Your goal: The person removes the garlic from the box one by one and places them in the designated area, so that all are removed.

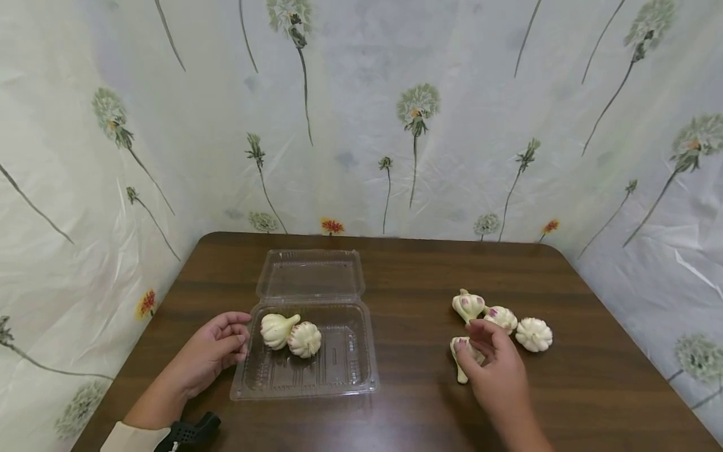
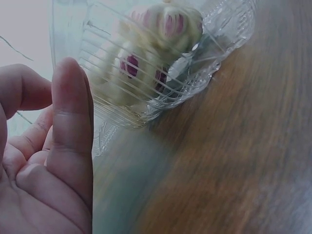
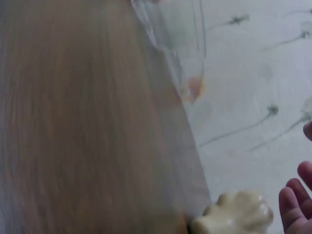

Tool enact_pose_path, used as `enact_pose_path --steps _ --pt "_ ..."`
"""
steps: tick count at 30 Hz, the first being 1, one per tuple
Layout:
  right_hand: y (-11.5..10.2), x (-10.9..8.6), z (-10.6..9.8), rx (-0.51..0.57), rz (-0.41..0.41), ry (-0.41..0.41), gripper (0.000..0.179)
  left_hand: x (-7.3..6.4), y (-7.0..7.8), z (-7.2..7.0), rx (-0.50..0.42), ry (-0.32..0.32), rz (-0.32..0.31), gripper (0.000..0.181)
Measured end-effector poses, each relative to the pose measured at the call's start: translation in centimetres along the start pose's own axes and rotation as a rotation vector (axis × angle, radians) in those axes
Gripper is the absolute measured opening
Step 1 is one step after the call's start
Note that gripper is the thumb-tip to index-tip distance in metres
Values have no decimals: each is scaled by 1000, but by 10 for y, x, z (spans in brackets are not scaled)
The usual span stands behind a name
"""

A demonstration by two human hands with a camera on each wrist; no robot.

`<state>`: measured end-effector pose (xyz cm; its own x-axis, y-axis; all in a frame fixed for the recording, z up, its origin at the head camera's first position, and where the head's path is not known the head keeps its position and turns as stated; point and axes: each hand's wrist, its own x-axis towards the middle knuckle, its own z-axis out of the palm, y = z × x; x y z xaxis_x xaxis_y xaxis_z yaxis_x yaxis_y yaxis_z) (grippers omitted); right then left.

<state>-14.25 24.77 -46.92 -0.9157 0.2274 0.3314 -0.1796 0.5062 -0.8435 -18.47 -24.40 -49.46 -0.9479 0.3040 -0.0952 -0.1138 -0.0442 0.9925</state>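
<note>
Head view: left hand [image 1: 217, 348] by the 9 o'clock rim of the clear container [image 1: 369, 358], fingers loosely bent, can't tell if gripping. Two garlic bulbs [image 1: 275, 331] inside, toward 11 o'clock. Right hand [image 1: 497, 367] relaxed, thumb and fingers parted; single bulb [image 1: 462, 375] at its 10 o'clock, three bulbs [image 1: 533, 334] from 11 to 1, on table [image 1: 409, 389].

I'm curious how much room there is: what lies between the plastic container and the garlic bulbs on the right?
Only bare brown tabletop lies between the plastic container and those garlic bulbs; the head view shows it.
</note>
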Motion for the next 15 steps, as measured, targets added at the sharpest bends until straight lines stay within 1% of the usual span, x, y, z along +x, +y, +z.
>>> enact_pose_path --steps 3,5,12,15 --pt "-7 3 6 41 1 -48 45 1 1 -1 1 0 9 42" --pt "-10 5 10 45 -4 -79 46 1 1 -2 6 2 10 41" --pt "-23 5 26 11 -7 -195 47 0 2 -1 1 15 -9 41" --pt "-27 3 33 12 -24 -234 47 0 2 -1 0 11 -6 42"
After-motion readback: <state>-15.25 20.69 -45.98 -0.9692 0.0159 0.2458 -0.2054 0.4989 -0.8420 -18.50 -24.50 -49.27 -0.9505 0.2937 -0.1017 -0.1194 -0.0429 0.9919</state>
